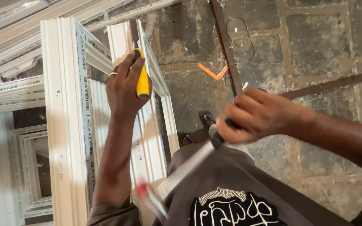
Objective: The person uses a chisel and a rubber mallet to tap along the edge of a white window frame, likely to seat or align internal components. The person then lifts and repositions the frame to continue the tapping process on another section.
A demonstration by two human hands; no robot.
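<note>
Our left hand is closed around a yellow-handled chisel against the white frame. Our right hand grips a blurred hammer.

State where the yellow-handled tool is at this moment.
In the head view, the yellow-handled tool is upper left of centre, gripped upright in the left hand against the white window frame.

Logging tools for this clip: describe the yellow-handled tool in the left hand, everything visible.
The yellow-handled tool has a glossy, plastic-looking yellow grip with a dark butt end at the bottom. The left hand wraps it, fingers over the front. It stands roughly upright, a dark shank rising from the fist against the white window frame. Its tip is hard to make out.
</note>
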